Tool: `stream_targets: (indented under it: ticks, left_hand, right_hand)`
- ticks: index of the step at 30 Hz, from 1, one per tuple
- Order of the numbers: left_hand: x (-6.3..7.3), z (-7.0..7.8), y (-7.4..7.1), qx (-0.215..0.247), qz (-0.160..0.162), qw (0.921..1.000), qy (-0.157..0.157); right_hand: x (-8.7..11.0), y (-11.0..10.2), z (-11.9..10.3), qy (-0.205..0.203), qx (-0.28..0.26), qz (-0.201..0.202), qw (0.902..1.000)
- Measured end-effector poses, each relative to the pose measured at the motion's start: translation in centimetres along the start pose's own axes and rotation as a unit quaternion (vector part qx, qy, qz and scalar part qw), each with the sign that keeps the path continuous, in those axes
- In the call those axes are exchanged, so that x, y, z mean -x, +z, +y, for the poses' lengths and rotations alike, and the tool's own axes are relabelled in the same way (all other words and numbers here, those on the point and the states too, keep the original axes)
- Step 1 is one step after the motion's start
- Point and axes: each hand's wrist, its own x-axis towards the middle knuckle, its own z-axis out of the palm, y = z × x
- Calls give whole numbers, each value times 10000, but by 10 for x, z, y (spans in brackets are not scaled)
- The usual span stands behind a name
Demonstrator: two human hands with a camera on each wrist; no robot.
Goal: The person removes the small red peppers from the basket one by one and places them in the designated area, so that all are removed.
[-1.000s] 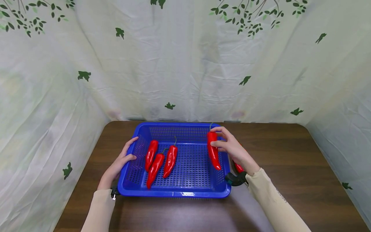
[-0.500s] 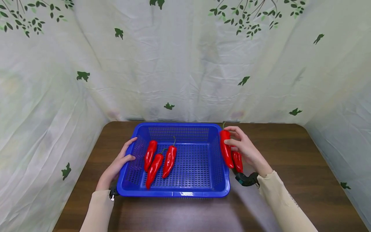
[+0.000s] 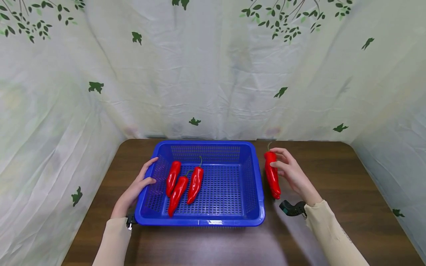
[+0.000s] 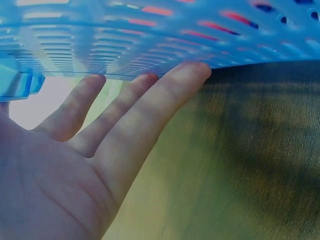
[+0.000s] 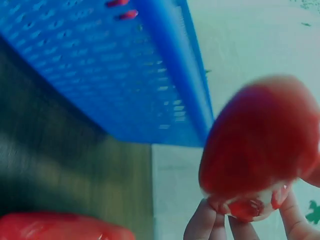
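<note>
My right hand (image 3: 293,173) holds a red chili pepper (image 3: 271,168) by its upper part, thumb on one side and fingers on the other, just right of the blue plastic basket (image 3: 213,222). The pepper's green stem points away from me. In the right wrist view the held pepper (image 5: 255,140) looms large, and a second red pepper (image 5: 65,227) lies on the table below it. My left hand (image 3: 134,186) grips the basket's left side, thumb over the rim. The left wrist view shows its fingers (image 4: 135,125) against the slotted outer wall.
Inside the basket, three red peppers lie toward the left: one leftmost (image 3: 173,177), one nearer me (image 3: 178,194) and one to their right (image 3: 195,184). The brown wooden table (image 3: 332,192) extends right and in front. A leaf-printed white curtain (image 3: 213,74) hangs behind it.
My right hand has carried the pepper rightward from above the basket's right side, across the rim, to beyond it over the table. The left hand and basket stay put.
</note>
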Motion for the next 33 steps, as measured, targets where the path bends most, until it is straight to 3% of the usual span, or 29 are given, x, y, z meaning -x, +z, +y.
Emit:
stream_targets:
  ticks: [24,33]
  left_hand:
    - [0,-1,1,38,99,9999,-70]
    - [0,-1,1,22,104,9999,-18]
  right_hand:
    - [4,-33,42,318,296,702,9966]
    - [4,-39,55,629,471,1030,9916]
